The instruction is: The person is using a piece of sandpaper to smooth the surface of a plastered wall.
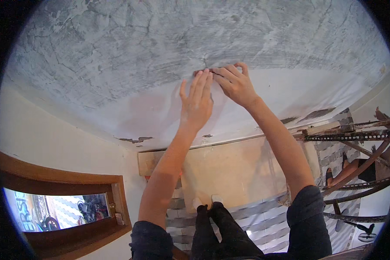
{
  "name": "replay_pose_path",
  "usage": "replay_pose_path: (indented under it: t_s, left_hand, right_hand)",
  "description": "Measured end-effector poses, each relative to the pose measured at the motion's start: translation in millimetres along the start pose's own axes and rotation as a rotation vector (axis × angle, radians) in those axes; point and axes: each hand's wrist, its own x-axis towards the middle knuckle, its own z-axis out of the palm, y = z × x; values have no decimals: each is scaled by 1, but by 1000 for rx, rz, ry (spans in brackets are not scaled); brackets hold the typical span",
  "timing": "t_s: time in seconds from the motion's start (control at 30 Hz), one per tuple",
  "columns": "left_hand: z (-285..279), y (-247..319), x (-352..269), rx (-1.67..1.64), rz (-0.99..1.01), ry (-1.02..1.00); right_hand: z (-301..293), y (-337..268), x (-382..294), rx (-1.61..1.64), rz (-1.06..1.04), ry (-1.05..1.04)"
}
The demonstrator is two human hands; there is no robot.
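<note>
Both hands reach up to the wall, at the border between rough grey plaster (149,42) and the smooth white wall surface (279,84). A thin reddish-brown strip or block (198,72) lies under the fingertips, against the wall; what it is exactly cannot be told. My left hand (197,100) presses extended fingers on it. My right hand (235,81) pinches its right part with bent fingers, touching close beside the left fingertips. Fine cracks run through the grey plaster above.
A pale board (227,172) lies beneath my feet. At right stands a rusty perforated metal frame (351,135), with a person's legs (347,172) beyond it. A wooden window frame (68,175) is at lower left. Peeled patches (136,140) mark the lower wall.
</note>
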Motion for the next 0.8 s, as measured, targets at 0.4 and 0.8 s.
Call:
replay_pose_path:
  t_s: [0.4,0.8]
  left_hand:
    - [-39,-71,-11,169,-43,120]
    - [-6,-37,16,-12,134,119]
  right_hand:
    - [39,-49,39,91,-128,-82]
    - [6,-9,1,-60,-64,-93]
